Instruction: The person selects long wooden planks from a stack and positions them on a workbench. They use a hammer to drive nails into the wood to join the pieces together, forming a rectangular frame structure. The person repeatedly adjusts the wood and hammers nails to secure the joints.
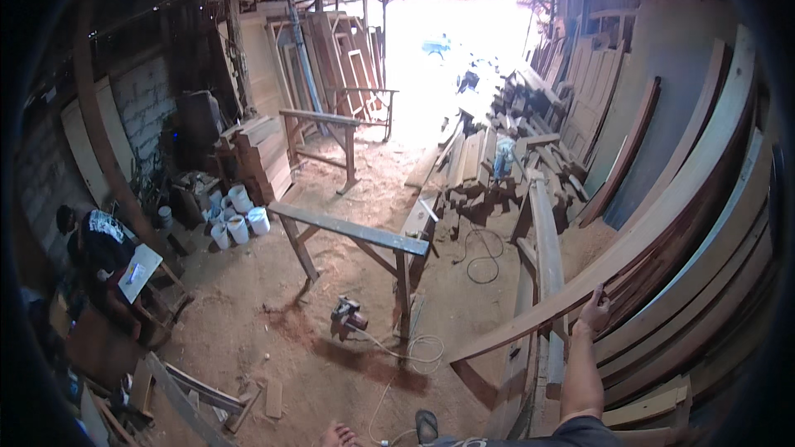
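Observation:
A long, pale-brown wooden plank (pixel 654 236) slants from the low centre up to the far right, beside other boards. My right hand (pixel 593 312) is closed on its lower edge, thumb showing over the wood. The plank's near end passes over a long timber beam (pixel 547 232) and reaches out to the left of it. At the bottom edge, left of a sandalled foot (pixel 426 427), part of my left hand (pixel 338 435) appears, fingers apart and nothing visible in them. The rest of that hand is cut off.
Trestles (pixel 352 230) stand mid-floor, with a corded power tool (pixel 349 314) lying near one. Its pale cable (pixel 426 349) loops across the sawdust. Boards (pixel 704 314) lean along the right wall. Scrap wood (pixel 480 157) is heaped ahead. At left, a person (pixel 103 240) sits near white buckets (pixel 238 228).

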The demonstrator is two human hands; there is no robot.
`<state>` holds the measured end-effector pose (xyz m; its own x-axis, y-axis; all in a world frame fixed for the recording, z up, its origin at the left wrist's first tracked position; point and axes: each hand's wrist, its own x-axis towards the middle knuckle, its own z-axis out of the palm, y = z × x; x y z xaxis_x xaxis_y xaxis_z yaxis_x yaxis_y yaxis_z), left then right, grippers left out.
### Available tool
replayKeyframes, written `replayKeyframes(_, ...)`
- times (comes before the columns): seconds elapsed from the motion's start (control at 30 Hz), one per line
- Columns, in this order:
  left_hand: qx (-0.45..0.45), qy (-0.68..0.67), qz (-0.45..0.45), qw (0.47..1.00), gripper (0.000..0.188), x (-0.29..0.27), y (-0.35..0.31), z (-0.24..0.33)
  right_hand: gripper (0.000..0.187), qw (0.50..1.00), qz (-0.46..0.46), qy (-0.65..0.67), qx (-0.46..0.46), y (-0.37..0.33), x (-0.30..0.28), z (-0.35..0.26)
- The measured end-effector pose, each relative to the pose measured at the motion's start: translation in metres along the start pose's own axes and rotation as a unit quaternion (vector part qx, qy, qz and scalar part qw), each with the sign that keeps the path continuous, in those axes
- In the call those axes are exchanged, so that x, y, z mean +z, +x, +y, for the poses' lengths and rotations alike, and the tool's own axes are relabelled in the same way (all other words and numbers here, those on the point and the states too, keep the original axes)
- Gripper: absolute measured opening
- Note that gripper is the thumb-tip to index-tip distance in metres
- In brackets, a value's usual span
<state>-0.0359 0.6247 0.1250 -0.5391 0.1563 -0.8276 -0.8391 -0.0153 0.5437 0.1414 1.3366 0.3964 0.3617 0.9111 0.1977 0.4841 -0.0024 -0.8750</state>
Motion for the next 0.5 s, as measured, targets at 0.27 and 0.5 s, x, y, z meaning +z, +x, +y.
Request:
replayKeyframes(0.27, 0.236, 0.534, -0.113, 0.804, 0.046, 0.109, 0.073, 0.019, 0.072, 0.996, 0.074, -0.027, -0.029, 0.030, 0.075, 0.000)
replayKeyframes(0.5, 0.176, 0.386, -0.050, 0.904, 0.046, 0.163, 0.027, 0.053, 0.085, 0.965, 0.209, -0.097, -0.126, 0.030, 0.086, 0.020)
